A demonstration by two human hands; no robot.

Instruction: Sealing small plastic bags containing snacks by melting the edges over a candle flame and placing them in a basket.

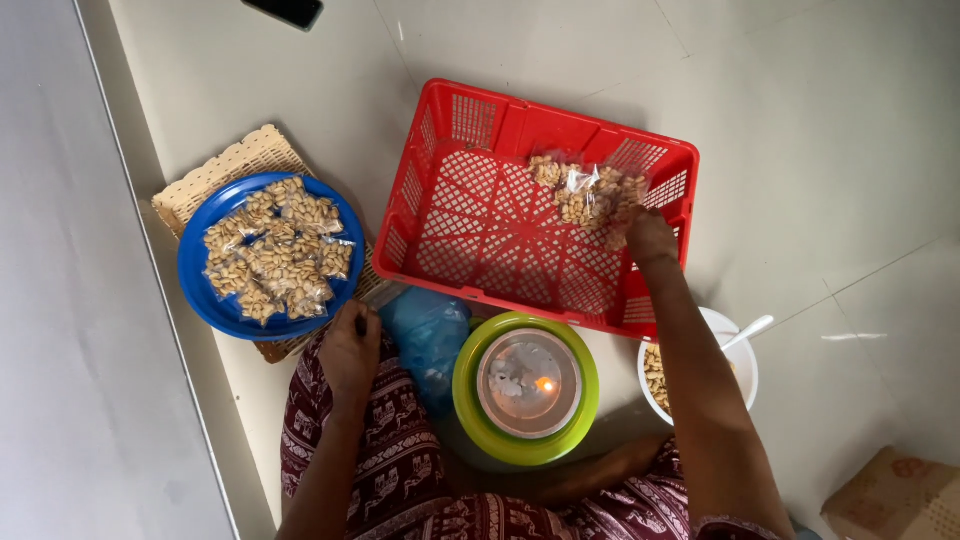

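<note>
Glossy red plastic lattice basket [480, 215]; clear, shiny plastic bags of peanuts [590, 192]; smooth blue plastic plate [205, 290] on a matt woven tray [235, 160]; glossy green plastic bowl [470, 400]; patterned cloth garment [400, 470]; polished floor tiles [800, 120].

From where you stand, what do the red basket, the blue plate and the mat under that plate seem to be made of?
The red basket looks like moulded plastic: even glossy colour and a regular lattice of holes. The blue plate also looks plastic, smooth with a soft sheen, though enamel can't be ruled out. The tan mat seems woven, perhaps straw or a plastic imitation, judging by its ribbed texture and scalloped edge.
</note>
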